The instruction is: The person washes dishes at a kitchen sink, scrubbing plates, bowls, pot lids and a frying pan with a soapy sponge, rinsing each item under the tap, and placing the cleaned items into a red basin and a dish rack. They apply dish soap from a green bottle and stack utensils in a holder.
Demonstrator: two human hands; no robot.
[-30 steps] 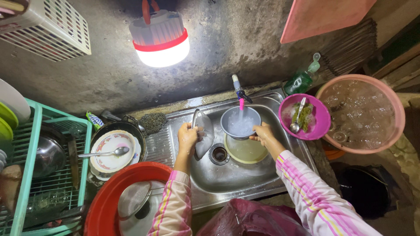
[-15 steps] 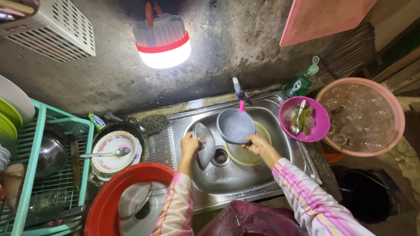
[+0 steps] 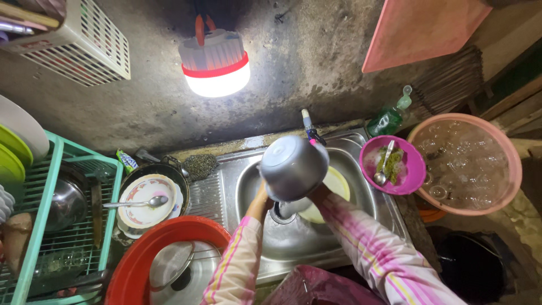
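Two hands hold one steel pot (image 3: pixel 293 167) bottom-up over the middle of the sink (image 3: pixel 361 186), just in front of the tap (image 3: pixel 307 121). The left hand (image 3: pixel 261 197) grips the pot's rim from below on the left side; the right hand (image 3: pixel 317 195) is mostly hidden under the pot, so its grip cannot be told for sure, though it seems to support the rim on the right. The pot looks light, stiff and thin-walled, and probably wet and slippery; the rolled rim is the surest place to hold, since the smooth domed base offers no purchase. A pale yellow plate (image 3: pixel 337 186) lies in the basin beneath it. Room is tight: a pink bowl (image 3: pixel 415 169) with a spoon sits on the sink's right edge, a decorated plate (image 3: pixel 149 200) on the left drainboard, and a red basin (image 3: pixel 147 254) at the near-left corner. Open room lies upward and toward the person.
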